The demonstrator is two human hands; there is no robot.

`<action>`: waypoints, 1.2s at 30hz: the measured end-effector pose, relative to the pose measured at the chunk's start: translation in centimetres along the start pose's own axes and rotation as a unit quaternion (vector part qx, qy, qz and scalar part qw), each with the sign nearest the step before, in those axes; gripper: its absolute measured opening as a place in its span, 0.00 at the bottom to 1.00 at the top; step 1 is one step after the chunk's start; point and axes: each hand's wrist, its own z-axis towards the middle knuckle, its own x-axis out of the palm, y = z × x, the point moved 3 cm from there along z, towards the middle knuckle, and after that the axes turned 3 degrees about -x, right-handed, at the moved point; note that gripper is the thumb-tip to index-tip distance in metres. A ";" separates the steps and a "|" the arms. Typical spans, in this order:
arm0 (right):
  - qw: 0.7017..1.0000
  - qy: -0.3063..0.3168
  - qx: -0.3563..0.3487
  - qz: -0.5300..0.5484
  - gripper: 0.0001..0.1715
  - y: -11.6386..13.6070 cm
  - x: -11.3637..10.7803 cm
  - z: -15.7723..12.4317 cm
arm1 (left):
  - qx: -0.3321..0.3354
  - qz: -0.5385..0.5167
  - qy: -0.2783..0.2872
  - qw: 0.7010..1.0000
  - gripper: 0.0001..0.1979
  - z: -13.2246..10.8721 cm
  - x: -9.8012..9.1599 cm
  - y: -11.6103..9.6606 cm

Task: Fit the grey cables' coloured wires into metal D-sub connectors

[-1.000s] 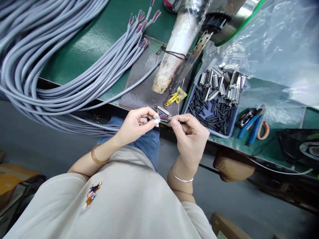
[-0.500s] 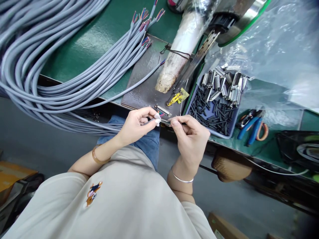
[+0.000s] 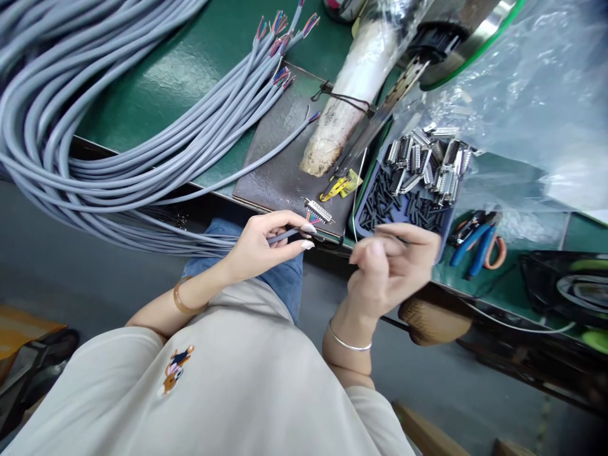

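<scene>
- Cable (image 3: 285, 235), a single grey one, is pinched between the thumb and fingertips of the left hand (image 3: 266, 244), just off the front edge of the bench, above the lap.
- Its stripped end fans out into short coloured wires that run to a small metal connector (image 3: 319, 212), which sits at the near edge of a dark metal plate (image 3: 280, 164).
- The right hand (image 3: 389, 266) is just to the right of that with its fingers curled in. It's motion-blurred, so I can't tell if it's gripping anything.
- Right behind that hand is a blue tray (image 3: 355, 223) full of black sleeve bits (image 3: 399, 202), with a pile of silver connector shells (image 3: 427, 161) at the far end.
- A yellow clip (image 3: 339, 185) lies on the plate beside the tray, below a white wrapped cylinder (image 3: 351, 95).
- The big bundle of grey cables (image 3: 95, 126) loops over the green bench (image 3: 190, 69) on the left, coloured wire ends poking out at the top.
- Blue-handled pliers (image 3: 475, 247) sit right of the tray, under a clear plastic bag (image 3: 522, 95).
- The only marking anywhere is a little cartoon patch (image 3: 175, 368) on the beige shirt, too small to make out.
</scene>
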 end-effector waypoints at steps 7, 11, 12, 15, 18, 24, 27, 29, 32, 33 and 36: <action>0.997 0.021 -0.042 -0.064 0.04 0.0 -0.4 -0.5 | 0.037 -0.014 -0.060 0.997 0.07 0.6 0.2 -0.2; 0.983 0.062 -0.141 -0.102 0.07 -0.3 0.4 -0.3 | 0.026 -0.008 -0.094 0.995 0.06 0.8 0.3 0.0; 0.980 0.065 -0.152 -0.114 0.08 -0.4 0.6 -0.2 | 0.023 -0.008 -0.102 0.994 0.07 0.8 0.3 0.0; 0.981 0.080 -0.140 -0.107 0.09 -1.1 1.4 0.1 | 0.020 -0.011 -0.121 0.992 0.08 1.0 0.3 0.2; 0.987 0.082 -0.119 -0.075 0.08 -1.8 1.9 0.2 | 0.015 -0.026 -0.122 0.992 0.07 1.4 0.3 0.3; 0.986 0.071 -0.131 -0.072 0.09 -2.2 2.1 0.2 | -0.001 -0.069 -0.125 0.990 0.08 2.4 0.2 0.5; 0.986 0.068 -0.138 -0.070 0.09 -2.1 2.1 0.4 | 0.009 -0.077 -0.130 0.988 0.08 3.0 0.2 0.2; 0.986 0.069 -0.139 -0.066 0.09 -2.1 2.1 0.5 | 0.023 -0.079 -0.132 0.988 0.07 3.3 0.1 0.0; 0.986 0.071 -0.137 -0.059 0.09 -2.1 2.1 0.7 | 0.037 -0.088 -0.136 0.986 0.07 3.6 0.1 -0.3; 0.986 0.071 -0.138 -0.058 0.09 -2.1 2.1 0.8 | 0.038 -0.093 -0.136 0.986 0.07 3.7 0.1 -0.3; 0.985 0.068 -0.144 -0.062 0.09 -2.2 2.0 0.9 | 0.032 -0.108 -0.129 0.985 0.08 3.9 0.1 -0.4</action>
